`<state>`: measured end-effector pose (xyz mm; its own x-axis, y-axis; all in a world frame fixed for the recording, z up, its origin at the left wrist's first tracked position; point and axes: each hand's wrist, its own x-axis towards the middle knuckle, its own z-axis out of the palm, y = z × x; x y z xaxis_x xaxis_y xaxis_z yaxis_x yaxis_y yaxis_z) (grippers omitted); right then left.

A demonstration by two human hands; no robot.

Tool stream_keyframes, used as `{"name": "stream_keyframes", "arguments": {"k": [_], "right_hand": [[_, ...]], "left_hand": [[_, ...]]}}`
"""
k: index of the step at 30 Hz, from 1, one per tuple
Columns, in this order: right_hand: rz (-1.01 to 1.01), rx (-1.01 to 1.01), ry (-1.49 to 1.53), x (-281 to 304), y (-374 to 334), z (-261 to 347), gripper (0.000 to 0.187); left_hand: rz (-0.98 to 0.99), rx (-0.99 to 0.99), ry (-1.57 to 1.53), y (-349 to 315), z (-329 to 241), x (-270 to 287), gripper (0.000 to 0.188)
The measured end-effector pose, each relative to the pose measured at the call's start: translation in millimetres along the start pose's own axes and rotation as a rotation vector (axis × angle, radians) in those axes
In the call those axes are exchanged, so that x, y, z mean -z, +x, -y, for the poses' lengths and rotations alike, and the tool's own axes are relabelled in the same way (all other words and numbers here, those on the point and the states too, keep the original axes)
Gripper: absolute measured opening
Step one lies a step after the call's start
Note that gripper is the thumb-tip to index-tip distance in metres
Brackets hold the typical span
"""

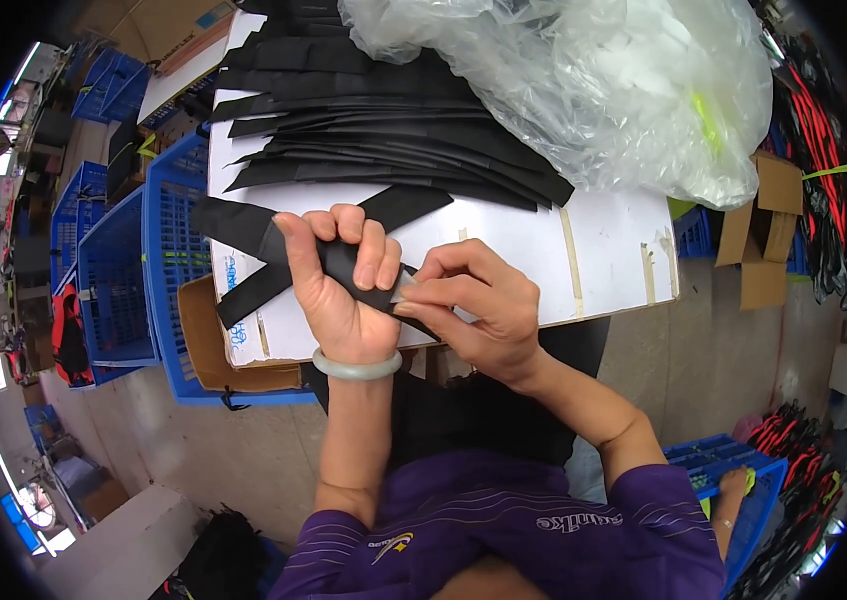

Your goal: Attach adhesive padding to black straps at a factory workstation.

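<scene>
Black strip (340, 262) runs through left hand (339, 305) to right hand (492, 315).

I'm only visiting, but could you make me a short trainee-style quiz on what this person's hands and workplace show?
1. True or false: the left hand is empty.

2. What lies on the far right part of the white tabletop?
A) a metal tray
B) a clear plastic bag
C) a wooden box

3. Fill in the gap: the pale bangle is worn on the ___ wrist.

Key:
1. False; its fingers curl around a black strip.
2. B
3. left
</scene>
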<state>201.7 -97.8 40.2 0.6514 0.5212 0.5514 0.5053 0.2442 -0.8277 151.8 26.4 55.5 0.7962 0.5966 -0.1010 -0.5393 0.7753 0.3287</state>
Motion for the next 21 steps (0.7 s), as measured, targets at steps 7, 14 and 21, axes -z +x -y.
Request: {"name": "stream_keyframes", "arguments": {"k": [7,14,21], "right_hand": [[-0.042,0.110,-0.094,0,-4,7,0.018],[0.061,0.177,-0.185,6,-11,12,0.025],[0.231,0.125,-0.204,9,-25,16,0.041]], "left_hand": [[0.051,0.021,0.016,-9,0,-10,0.039],[0.015,0.010,0.026,-21,-4,-9,0.039],[-0.004,0.041,-0.077,-25,-6,-11,0.040]]}}
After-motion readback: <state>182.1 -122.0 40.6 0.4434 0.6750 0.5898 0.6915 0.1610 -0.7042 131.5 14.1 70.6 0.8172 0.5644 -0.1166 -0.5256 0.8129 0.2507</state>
